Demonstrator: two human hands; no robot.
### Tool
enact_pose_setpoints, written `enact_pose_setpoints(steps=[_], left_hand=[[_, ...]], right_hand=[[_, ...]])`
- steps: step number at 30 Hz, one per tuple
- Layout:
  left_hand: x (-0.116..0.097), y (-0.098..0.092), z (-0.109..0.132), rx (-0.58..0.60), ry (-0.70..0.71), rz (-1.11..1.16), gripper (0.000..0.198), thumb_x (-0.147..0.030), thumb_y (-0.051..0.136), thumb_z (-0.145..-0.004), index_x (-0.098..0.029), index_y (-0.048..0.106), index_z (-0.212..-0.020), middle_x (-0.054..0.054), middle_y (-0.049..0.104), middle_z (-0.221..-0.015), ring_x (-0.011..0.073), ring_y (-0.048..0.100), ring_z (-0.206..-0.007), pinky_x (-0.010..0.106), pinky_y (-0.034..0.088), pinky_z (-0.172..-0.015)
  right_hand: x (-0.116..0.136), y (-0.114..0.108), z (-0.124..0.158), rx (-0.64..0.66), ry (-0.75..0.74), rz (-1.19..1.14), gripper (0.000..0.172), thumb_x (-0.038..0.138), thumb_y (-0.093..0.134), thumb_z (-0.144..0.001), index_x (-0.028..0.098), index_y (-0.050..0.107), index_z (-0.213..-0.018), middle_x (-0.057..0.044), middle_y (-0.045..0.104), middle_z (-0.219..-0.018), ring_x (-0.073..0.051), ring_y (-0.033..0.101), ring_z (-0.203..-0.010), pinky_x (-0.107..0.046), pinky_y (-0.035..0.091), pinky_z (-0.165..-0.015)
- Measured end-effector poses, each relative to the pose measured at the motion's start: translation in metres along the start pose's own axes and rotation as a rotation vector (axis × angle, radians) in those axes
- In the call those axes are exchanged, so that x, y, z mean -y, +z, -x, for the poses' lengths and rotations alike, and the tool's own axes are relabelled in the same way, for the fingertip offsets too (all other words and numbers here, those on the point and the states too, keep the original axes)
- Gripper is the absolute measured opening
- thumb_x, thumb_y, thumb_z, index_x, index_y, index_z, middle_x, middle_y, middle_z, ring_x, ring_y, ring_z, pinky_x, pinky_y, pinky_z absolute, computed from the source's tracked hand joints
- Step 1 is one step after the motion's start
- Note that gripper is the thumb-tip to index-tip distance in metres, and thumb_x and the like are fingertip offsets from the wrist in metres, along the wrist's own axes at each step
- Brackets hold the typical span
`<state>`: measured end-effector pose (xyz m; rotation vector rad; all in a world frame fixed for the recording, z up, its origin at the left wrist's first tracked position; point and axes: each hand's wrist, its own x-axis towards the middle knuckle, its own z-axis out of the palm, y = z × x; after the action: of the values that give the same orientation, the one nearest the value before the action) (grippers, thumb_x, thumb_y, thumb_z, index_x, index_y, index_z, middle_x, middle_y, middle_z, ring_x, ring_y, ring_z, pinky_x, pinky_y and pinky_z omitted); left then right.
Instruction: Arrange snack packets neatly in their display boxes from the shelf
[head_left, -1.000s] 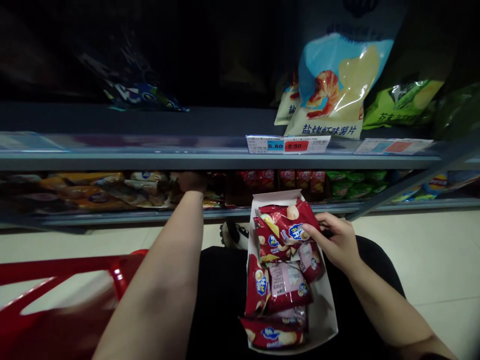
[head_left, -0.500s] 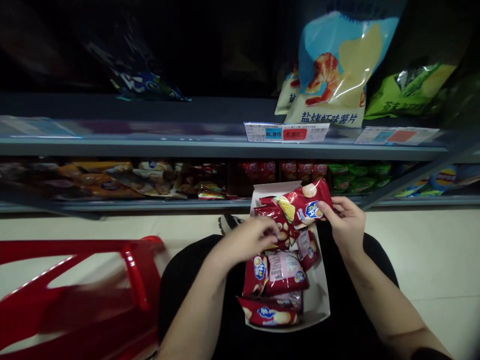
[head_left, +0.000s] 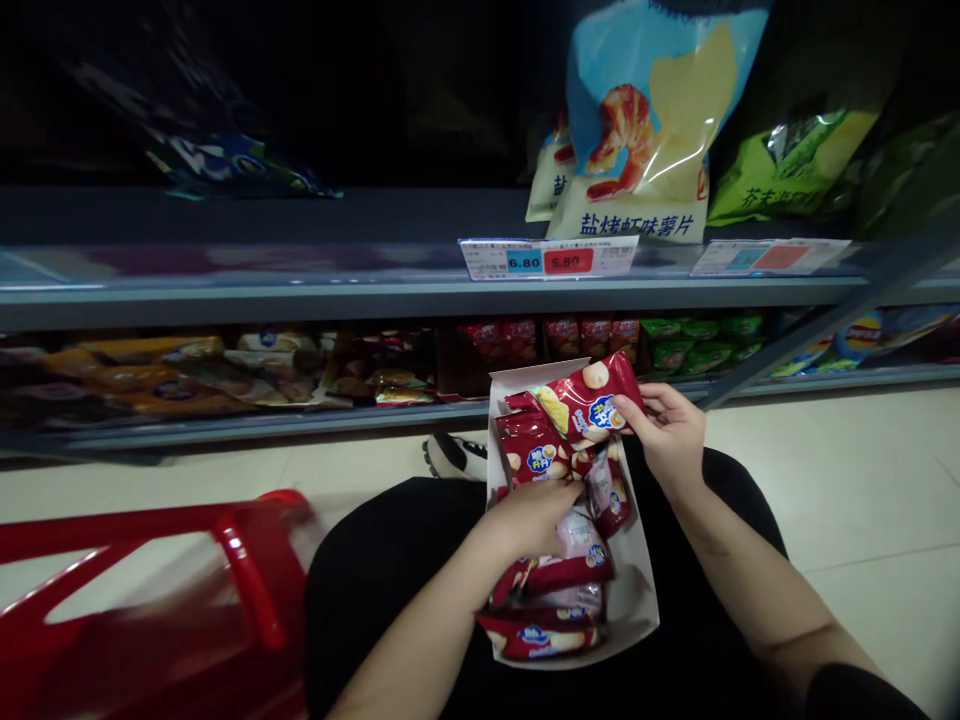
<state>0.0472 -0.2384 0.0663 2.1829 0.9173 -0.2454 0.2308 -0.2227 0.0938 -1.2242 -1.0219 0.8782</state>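
Observation:
An open white cardboard box rests on my lap, holding several dark red snack packets. My right hand pinches the right end of a red snack packet at the far end of the box, its thumb on the front. Lower down, my left hand reaches into the box with its fingers bent over a packet with a pink label; the fingertips are partly hidden. Another red packet lies across the near end. One more packet leans against the right wall.
A red plastic basket or cart stands at my left. Ahead is a shelf with price tags, a shrimp-flavour chip bag and a green bag. Bagged snacks fill the bottom shelf. A shoe shows beside the box.
My left hand has moved down and toward me, from the upper packets onto the pink-labelled one. My right hand keeps its packet. The view has shifted slightly to the right.

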Motion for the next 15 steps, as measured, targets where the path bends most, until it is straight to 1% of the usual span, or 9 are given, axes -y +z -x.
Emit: enact_pose_setpoints(steps=[2, 4, 6, 8, 10, 11, 12, 14, 15], left_hand=[[0.005, -0.011, 0.006, -0.010, 0.051, 0.087, 0.052, -0.023, 0.079, -0.067, -0.020, 0.060, -0.116, 0.010, 0.065, -0.116, 0.0289, 0.061, -0.106, 0.033, 0.048, -0.083], [0.012, -0.024, 0.015, -0.045, 0.148, 0.230, 0.045, -0.024, 0.077, -0.072, -0.022, 0.062, -0.114, 0.006, 0.066, -0.111, 0.0238, 0.062, -0.101, 0.030, 0.048, -0.083], [0.020, -0.034, 0.026, -0.101, 0.265, 0.372, 0.035, -0.024, 0.073, -0.078, -0.022, 0.062, -0.111, 0.004, 0.067, -0.102, 0.0193, 0.062, -0.093, 0.028, 0.047, -0.080], [0.028, -0.042, 0.038, -0.204, 0.331, 0.461, 0.027, -0.024, 0.069, -0.081, -0.021, 0.063, -0.107, 0.003, 0.065, -0.094, 0.0164, 0.061, -0.085, 0.027, 0.047, -0.077], [0.033, -0.045, 0.049, -0.387, 0.371, 0.527, 0.019, -0.026, 0.067, -0.083, -0.020, 0.061, -0.100, 0.004, 0.062, -0.092, 0.0157, 0.059, -0.083, 0.028, 0.047, -0.076], [0.033, -0.046, 0.053, -0.512, 0.396, 0.568, 0.015, -0.028, 0.067, -0.084, -0.020, 0.059, -0.095, 0.004, 0.060, -0.091, 0.0159, 0.058, -0.083, 0.028, 0.047, -0.074], [0.031, -0.046, 0.058, -0.654, 0.432, 0.611, 0.015, -0.029, 0.066, -0.084, -0.020, 0.056, -0.089, 0.004, 0.058, -0.091, 0.0161, 0.057, -0.083, 0.029, 0.047, -0.073], [0.024, -0.045, 0.063, -0.935, 0.523, 0.642, 0.024, -0.031, 0.068, -0.082, -0.021, 0.046, -0.079, 0.004, 0.053, -0.091, 0.0166, 0.054, -0.083, 0.030, 0.046, -0.071], [0.019, -0.044, 0.064, -1.056, 0.555, 0.596, 0.027, -0.028, 0.069, -0.081, -0.021, 0.043, -0.076, 0.003, 0.051, -0.090, 0.0166, 0.052, -0.082, 0.030, 0.045, -0.070]], right_hand=[[0.000, 0.000, 0.000, 0.001, -0.009, 0.015, 0.028, 0.039, 0.079, -0.071, 0.019, 0.066, -0.084, -0.004, 0.074, -0.081, -0.019, 0.070, -0.071, -0.028, 0.060, -0.060], [-0.001, -0.001, -0.001, 0.029, 0.005, 0.012, 0.030, 0.041, 0.077, -0.074, 0.020, 0.062, -0.090, -0.003, 0.074, -0.082, -0.018, 0.070, -0.070, -0.028, 0.059, -0.060], [-0.002, -0.002, -0.002, 0.093, 0.039, -0.023, 0.034, 0.042, 0.073, -0.078, 0.024, 0.056, -0.101, -0.001, 0.073, -0.083, -0.017, 0.069, -0.067, -0.027, 0.058, -0.058], [-0.003, -0.003, -0.003, 0.168, 0.040, -0.035, 0.037, 0.040, 0.069, -0.081, 0.027, 0.050, -0.110, 0.000, 0.071, -0.085, -0.016, 0.068, -0.067, -0.027, 0.056, -0.059], [-0.002, -0.005, -0.005, 0.267, 0.002, 0.063, 0.027, 0.037, 0.064, -0.085, 0.026, 0.055, -0.107, -0.001, 0.070, -0.087, -0.016, 0.067, -0.071, -0.027, 0.054, -0.065], [-0.002, -0.006, -0.006, 0.328, -0.008, 0.138, 0.019, 0.036, 0.061, -0.087, 0.024, 0.060, -0.101, -0.001, 0.070, -0.087, -0.016, 0.066, -0.074, -0.026, 0.052, -0.068], [-0.001, -0.008, -0.007, 0.388, -0.001, 0.204, 0.015, 0.034, 0.058, -0.088, 0.022, 0.064, -0.094, -0.002, 0.069, -0.087, -0.016, 0.065, -0.077, -0.026, 0.051, -0.071], [0.000, -0.009, -0.007, 0.495, 0.062, 0.253, 0.020, 0.032, 0.054, -0.088, 0.020, 0.069, -0.083, -0.002, 0.069, -0.085, -0.016, 0.063, -0.078, -0.027, 0.048, -0.073], [0.000, -0.009, -0.006, 0.536, 0.111, 0.231, 0.020, 0.032, 0.055, -0.087, 0.019, 0.070, -0.081, -0.001, 0.070, -0.083, -0.015, 0.062, -0.077, -0.026, 0.047, -0.073]])
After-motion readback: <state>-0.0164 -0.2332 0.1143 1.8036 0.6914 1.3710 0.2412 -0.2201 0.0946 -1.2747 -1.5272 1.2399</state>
